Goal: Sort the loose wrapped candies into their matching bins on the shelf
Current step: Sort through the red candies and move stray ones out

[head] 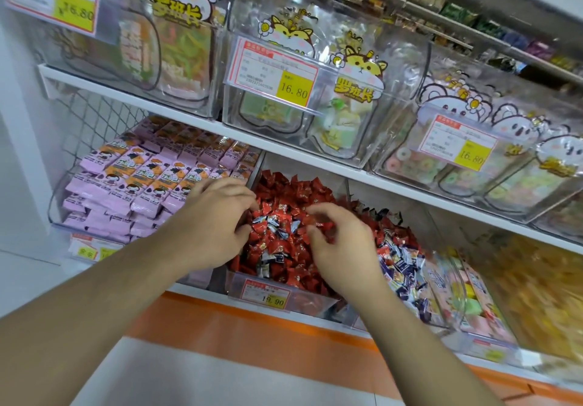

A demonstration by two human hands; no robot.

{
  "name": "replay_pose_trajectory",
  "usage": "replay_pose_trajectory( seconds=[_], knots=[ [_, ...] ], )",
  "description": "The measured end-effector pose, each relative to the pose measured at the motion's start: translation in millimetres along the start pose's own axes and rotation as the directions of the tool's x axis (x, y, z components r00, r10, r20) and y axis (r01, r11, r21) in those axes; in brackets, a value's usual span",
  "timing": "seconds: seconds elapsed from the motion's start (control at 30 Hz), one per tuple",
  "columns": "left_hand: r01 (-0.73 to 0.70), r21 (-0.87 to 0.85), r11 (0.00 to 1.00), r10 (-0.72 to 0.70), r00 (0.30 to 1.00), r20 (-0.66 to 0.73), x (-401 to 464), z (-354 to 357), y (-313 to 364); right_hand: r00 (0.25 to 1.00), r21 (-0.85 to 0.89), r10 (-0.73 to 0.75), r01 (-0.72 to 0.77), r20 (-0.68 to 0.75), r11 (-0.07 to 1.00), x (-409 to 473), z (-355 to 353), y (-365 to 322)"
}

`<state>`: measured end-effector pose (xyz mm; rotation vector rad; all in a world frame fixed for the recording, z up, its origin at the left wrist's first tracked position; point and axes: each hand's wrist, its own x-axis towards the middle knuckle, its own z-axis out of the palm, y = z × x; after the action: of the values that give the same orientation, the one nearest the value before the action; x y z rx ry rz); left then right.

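Head view: both hands dig into the red candy bin [315, 303]. Left hand [217, 216] and right hand [344, 248] have fingers curled into the red wrapped candies [284, 248]; whether either grips one, I cannot tell. Blue-white candies [268, 227] lie mixed between them. Its price tag [267, 293] reads 19.90. Pink packets [151, 178] sit left, a blue candy bin [407, 266] right. The upper shelf edge [202, 121] hangs close above, with tags [295, 88] reading 16.80.
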<state>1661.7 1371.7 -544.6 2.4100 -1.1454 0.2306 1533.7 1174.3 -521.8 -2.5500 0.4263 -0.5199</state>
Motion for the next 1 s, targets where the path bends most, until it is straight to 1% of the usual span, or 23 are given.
replay_pose_trajectory(
  seconds=[0.07,0.13,0.23,0.33,0.5,0.63,0.73,0.9,1.0],
  knots=[
    [-0.005,0.000,1.000,0.005,1.000,-0.006,-0.5,0.8,-1.5,0.994,-0.002,0.000,0.000,0.112,1.000,20.8,24.2,-10.3],
    [-0.010,0.004,1.000,0.010,1.000,-0.008,-0.8,1.6,-2.8,0.984,-0.007,-0.014,0.016,0.178,1.000,40.2,47.2,-11.3],
    [-0.010,0.006,1.000,0.010,1.000,0.001,-0.4,2.2,-2.7,0.970,-0.021,-0.009,0.014,0.243,1.000,61.2,71.0,-3.9],
    [-0.020,0.009,1.000,0.020,1.000,-0.001,0.8,3.1,-4.1,0.966,-0.014,0.009,-0.006,0.257,1.000,69.1,84.0,3.1],
    [-0.017,-0.009,1.000,0.017,1.000,-0.002,2.5,3.2,-5.6,0.981,0.021,0.033,-0.037,0.191,0.999,66.3,89.0,7.0],
    [-0.016,-0.009,1.000,0.015,1.000,-0.006,2.5,2.7,-4.3,0.987,0.041,0.050,-0.057,0.152,0.998,58.1,77.5,5.4],
    [-0.014,0.000,1.000,0.014,1.000,-0.003,1.0,2.6,-4.1,0.993,0.071,0.065,-0.072,0.098,0.995,48.4,58.1,3.8],
    [-0.018,-0.006,1.000,0.018,1.000,-0.014,-0.6,2.2,0.3,0.998,0.127,0.052,-0.054,0.019,0.990,15.6,11.2,0.7],
    [-0.025,-0.003,1.000,0.025,0.999,-0.030,-1.3,2.8,2.7,0.991,0.161,0.089,-0.072,-0.098,0.984,-8.0,-19.8,13.7]
  ],
)
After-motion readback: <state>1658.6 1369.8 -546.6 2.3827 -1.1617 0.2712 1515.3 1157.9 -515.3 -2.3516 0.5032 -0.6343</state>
